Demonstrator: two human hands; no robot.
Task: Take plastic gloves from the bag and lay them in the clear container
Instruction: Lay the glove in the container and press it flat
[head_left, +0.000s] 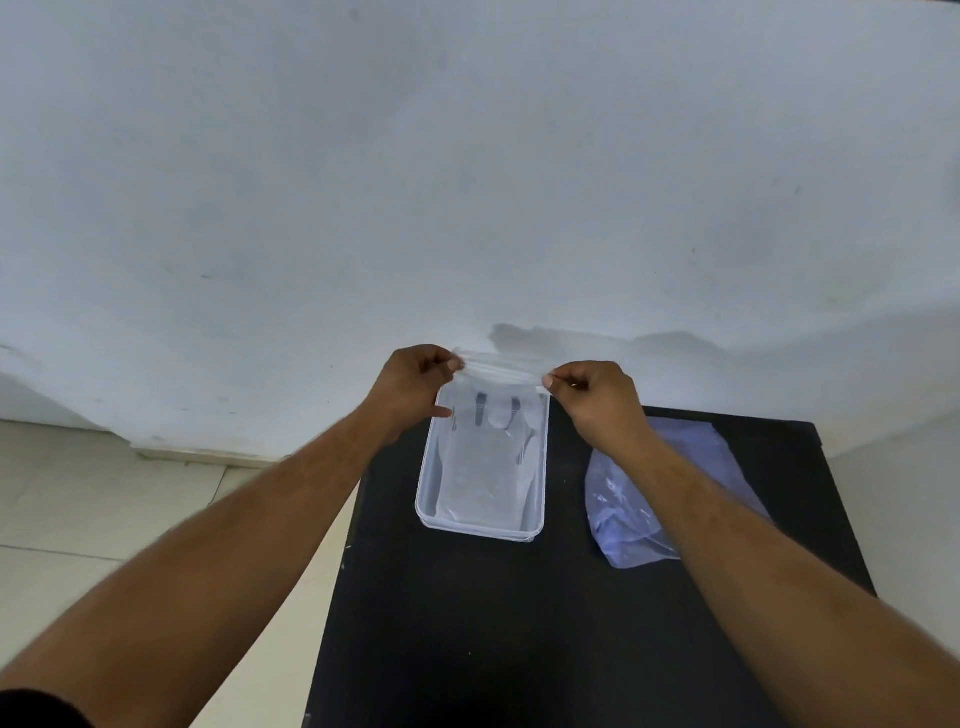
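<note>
Both hands, left hand (415, 382) and right hand (597, 397), pinch thin clear plastic glove (493, 441) over clear rectangular container (427, 499); best lower flat, release corners together.

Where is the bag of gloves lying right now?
In the head view the bag lies flat on the black table, right of the clear container, partly hidden under the right forearm.

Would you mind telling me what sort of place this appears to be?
Probably a plain indoor room, perhaps a home or simple workspace: a bare, scuffed white wall, a pale tiled floor, and a small black table pushed against the wall.
</note>
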